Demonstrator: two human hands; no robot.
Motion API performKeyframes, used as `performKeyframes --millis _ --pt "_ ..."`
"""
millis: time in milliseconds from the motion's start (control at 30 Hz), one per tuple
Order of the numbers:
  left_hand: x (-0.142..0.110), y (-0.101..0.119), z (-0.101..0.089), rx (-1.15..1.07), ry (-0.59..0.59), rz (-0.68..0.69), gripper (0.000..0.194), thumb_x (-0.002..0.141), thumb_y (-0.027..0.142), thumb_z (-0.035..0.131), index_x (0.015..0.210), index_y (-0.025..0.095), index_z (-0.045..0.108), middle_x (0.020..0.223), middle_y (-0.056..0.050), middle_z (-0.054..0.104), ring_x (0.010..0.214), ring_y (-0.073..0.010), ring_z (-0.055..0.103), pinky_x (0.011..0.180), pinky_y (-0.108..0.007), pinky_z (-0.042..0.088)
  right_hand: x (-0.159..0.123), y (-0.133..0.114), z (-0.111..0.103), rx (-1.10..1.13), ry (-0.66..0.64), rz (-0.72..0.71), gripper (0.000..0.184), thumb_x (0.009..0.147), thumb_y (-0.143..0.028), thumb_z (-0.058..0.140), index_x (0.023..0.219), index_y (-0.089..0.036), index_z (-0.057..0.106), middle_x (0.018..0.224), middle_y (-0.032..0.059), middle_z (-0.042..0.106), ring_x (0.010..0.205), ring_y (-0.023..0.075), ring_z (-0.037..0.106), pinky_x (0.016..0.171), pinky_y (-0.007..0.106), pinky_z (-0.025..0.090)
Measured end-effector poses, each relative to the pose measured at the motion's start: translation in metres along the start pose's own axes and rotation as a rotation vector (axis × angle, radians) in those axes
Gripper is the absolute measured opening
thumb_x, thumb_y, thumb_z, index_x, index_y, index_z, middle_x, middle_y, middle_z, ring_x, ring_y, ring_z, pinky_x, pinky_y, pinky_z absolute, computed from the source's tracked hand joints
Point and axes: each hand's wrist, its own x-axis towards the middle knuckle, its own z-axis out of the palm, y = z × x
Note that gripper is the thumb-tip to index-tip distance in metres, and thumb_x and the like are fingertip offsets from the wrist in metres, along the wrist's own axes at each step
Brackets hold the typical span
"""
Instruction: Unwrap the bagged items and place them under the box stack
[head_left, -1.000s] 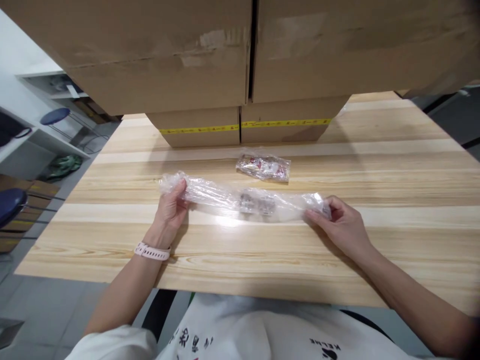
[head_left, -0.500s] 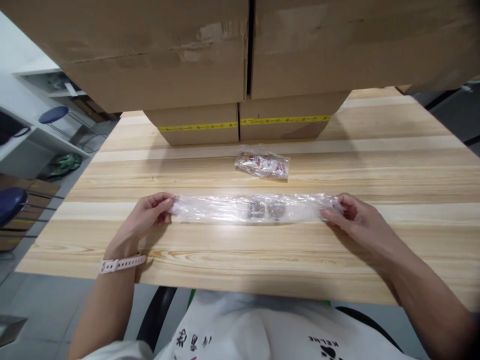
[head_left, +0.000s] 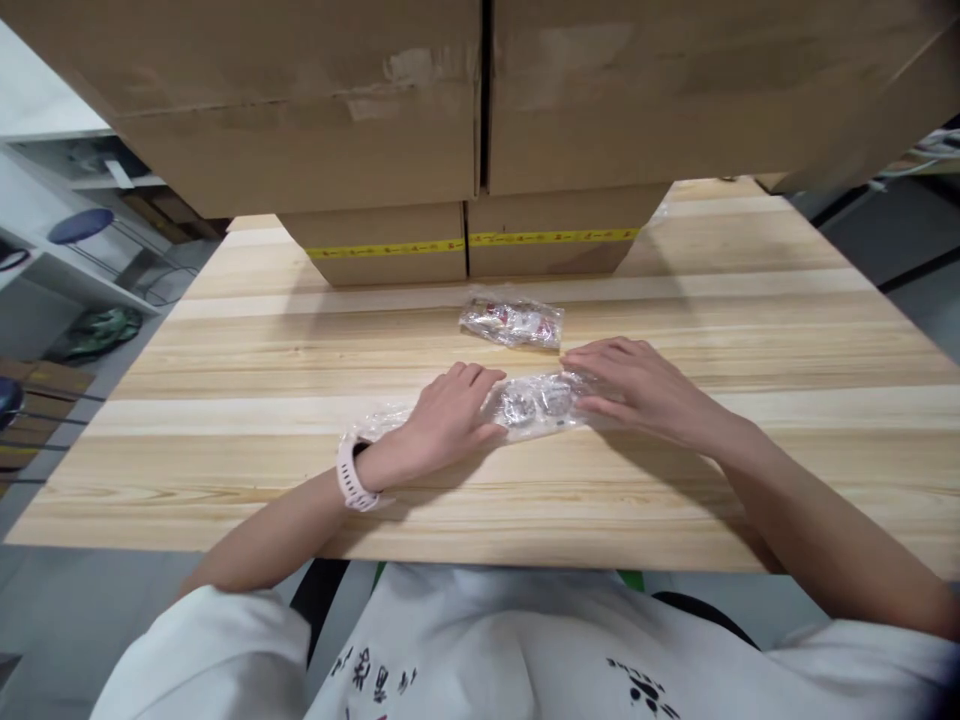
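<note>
A long clear plastic bag [head_left: 394, 418] lies across the wooden table, with two small round, dark-patterned items [head_left: 536, 400] inside near its right part. My left hand [head_left: 455, 412] rests over the bag just left of these items, fingers extended and thumb apart. On their other side my right hand [head_left: 637, 390] lies over the bag's right end, its fingers stretched and the thumb spread away from them. The right end of the bag is hidden under that hand. A pink watch band [head_left: 351, 475] is on my left wrist.
Behind the bag lies another clear packet [head_left: 511, 320] with red and white printed contents. Large cardboard boxes [head_left: 300, 120] are stacked at the back of the table [head_left: 187, 400], the lower ones with yellow tape [head_left: 555, 237]. A blue stool [head_left: 81, 226] and shelves stand left.
Both hands have let go of the bag's ends and moved inward, onto the bag on either side of the round items. The view has shifted slightly.
</note>
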Motion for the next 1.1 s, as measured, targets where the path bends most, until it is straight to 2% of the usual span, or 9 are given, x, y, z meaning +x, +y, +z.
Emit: performKeyframes --millis 133,433,600,733,800,867,933,1033,1100 --pt "0.010 -0.002 0.013 0.112 -0.016 -0.048 0.062 0.083 0.037 0.080 0.136 0.018 0.055 0.123 -0.014 0.068 0.112 -0.0333 0.061 0.089 -0.044 0.047 0.002 0.013 0.011 -0.001 -0.059 0.039 0.043 0.098 -0.049 0.061 0.136 -0.027 0.064 0.120 0.0096 0.074 0.114 0.0335 0.061 0.097 0.050 0.044" --pt "0.008 -0.007 -0.002 0.024 -0.054 -0.055 0.057 0.083 0.021 0.075 0.136 0.022 0.053 0.129 -0.012 0.069 0.116 -0.0321 0.061 0.096 -0.044 0.038 0.007 0.011 0.008 -0.002 -0.091 0.138 0.037 0.088 -0.042 0.073 0.121 -0.026 0.072 0.089 0.0048 0.074 0.087 0.0269 0.065 0.082 0.040 0.041" --pt "0.018 -0.020 -0.001 -0.030 0.060 -0.086 0.023 0.080 0.019 0.077 0.100 0.023 0.067 0.085 -0.001 0.072 0.081 -0.0236 0.065 0.082 -0.036 0.037 0.008 0.006 0.003 0.012 -0.151 0.307 0.033 0.081 -0.035 0.078 0.112 -0.027 0.071 0.072 -0.0010 0.066 0.071 0.0221 0.061 0.064 0.031 0.037" --pt "0.021 -0.024 -0.015 0.028 0.292 -0.010 0.011 0.086 0.015 0.068 0.080 0.022 0.063 0.071 0.002 0.064 0.066 -0.0176 0.055 0.075 -0.034 0.032 0.008 -0.002 0.002 -0.008 0.074 0.182 0.006 0.092 -0.029 0.063 0.094 -0.026 0.068 0.066 -0.0006 0.061 0.064 0.0195 0.055 0.064 0.033 0.038" --pt "0.018 -0.023 -0.023 0.127 0.443 0.053 0.019 0.090 0.011 0.059 0.075 0.023 0.061 0.070 0.001 0.062 0.069 -0.0184 0.052 0.077 -0.036 0.032 0.009 -0.010 0.002 -0.105 0.236 0.094 0.023 0.098 -0.028 0.054 0.078 -0.025 0.064 0.065 0.0025 0.061 0.065 0.0202 0.054 0.067 0.037 0.038" --pt "0.010 -0.024 -0.028 0.215 0.518 0.108 0.025 0.093 0.010 0.054 0.073 0.023 0.062 0.072 -0.001 0.061 0.073 -0.0201 0.051 0.080 -0.039 0.034 0.008 -0.018 0.003 -0.213 0.328 0.038 0.032 0.101 -0.027 0.050 0.072 -0.025 0.062 0.068 0.0052 0.064 0.069 0.0218 0.055 0.070 0.039 0.036" --pt "0.000 -0.027 -0.028 0.265 0.455 0.145 0.023 0.094 0.011 0.055 0.076 0.023 0.064 0.079 -0.004 0.065 0.078 -0.0219 0.052 0.083 -0.040 0.035 0.004 -0.024 0.006 -0.264 0.318 -0.022 0.030 0.101 -0.022 0.050 0.074 -0.025 0.065 0.082 0.0071 0.071 0.080 0.0238 0.058 0.075 0.041 0.037" --pt "-0.017 -0.031 -0.025 0.264 0.227 0.185 0.007 0.094 0.019 0.063 0.095 0.023 0.069 0.101 -0.008 0.071 0.094 -0.0255 0.056 0.086 -0.041 0.038 -0.005 -0.027 0.015 -0.207 0.161 -0.114 0.022 0.100 -0.025 0.058 0.082 -0.023 0.070 0.108 0.0083 0.076 0.100 0.0272 0.061 0.087 0.044 0.039" --pt "-0.024 -0.031 -0.025 0.227 0.157 0.182 0.016 0.095 0.032 0.069 0.106 0.022 0.068 0.113 -0.010 0.070 0.103 -0.0280 0.058 0.088 -0.041 0.040 -0.008 -0.028 0.020 -0.115 0.055 -0.128 0.023 0.100 -0.035 0.061 0.084 -0.023 0.072 0.109 0.0081 0.076 0.104 0.0281 0.061 0.091 0.045 0.039"
